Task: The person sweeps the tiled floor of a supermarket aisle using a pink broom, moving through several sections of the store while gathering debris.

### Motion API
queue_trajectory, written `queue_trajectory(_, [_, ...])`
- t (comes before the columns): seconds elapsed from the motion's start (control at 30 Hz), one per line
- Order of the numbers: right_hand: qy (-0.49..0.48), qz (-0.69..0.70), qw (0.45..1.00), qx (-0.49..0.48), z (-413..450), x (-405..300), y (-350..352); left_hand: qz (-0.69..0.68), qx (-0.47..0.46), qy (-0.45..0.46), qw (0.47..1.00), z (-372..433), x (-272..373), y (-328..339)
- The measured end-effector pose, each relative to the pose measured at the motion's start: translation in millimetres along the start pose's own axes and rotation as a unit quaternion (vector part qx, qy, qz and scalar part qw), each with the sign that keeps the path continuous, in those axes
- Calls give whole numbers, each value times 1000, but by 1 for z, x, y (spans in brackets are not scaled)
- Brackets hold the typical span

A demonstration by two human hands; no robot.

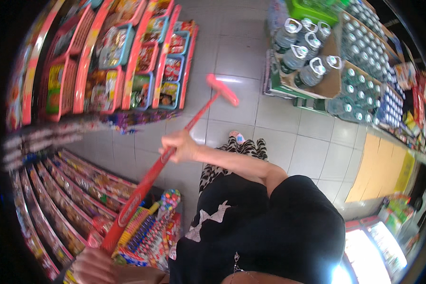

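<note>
I hold a long red-handled floor mop (142, 191) slanting across the view. My left hand (94, 266), at the lower left, is wrapped around the handle's top end. Farther down, my right hand (179, 145) grips the shaft, its arm reaching across my body. The bar-shaped pink mop head (223, 90) is on or just above the grey tiled floor (234, 110), beyond my foot; blur hides its exact kind.
Shelves of packaged snacks in plastic baskets (115, 46) rise at the left. Candy racks (78, 198) stand lower left, beside the handle. Large water bottles in a cardboard box (326, 83) and more bottle packs (362, 92) are at the right. Flattened cardboard (372, 167) lies near them.
</note>
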State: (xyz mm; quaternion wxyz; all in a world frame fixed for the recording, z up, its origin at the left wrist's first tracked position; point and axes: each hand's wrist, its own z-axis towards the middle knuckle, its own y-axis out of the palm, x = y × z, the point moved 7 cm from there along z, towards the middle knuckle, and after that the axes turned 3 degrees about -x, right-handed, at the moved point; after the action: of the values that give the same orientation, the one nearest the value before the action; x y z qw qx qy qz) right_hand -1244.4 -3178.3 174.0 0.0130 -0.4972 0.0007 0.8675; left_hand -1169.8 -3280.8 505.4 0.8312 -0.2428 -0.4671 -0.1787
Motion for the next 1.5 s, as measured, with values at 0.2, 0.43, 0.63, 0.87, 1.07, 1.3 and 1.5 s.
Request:
queue_trajectory(0.2, [61, 173, 913, -364, -86, -42, 167, 33, 274, -122, 953, -89, 41, -53])
queue_trajectory(0.43, [95, 196, 845, -488, -126, -5, 275, 350, 508, -184, 765, -151, 4, -91])
queue_trajectory(0.63, [45, 66, 864, -497, -90, 21, 220, 187, 500, -67, 843, -178, 0, -85])
queue_trajectory(0.87, [8, -142, 931, -336, -77, 50, 150, 78, 494, -162, 851, -223, -25, -59])
queue_trajectory(1.07, [-7, 50, 862, -504, -72, 16, 194, 201, 443, -84, 870, -161, 10, -51])
queue_trajectory(1.3, [-1, 26, 886, -464, 0, 90, 131, 148, 478, -81, 862, -89, -66, -47])
queue_trajectory(1.5, [-7, 40, 931, -364, 42, 128, 87, 189, 516, -121, 827, -41, -96, -50])
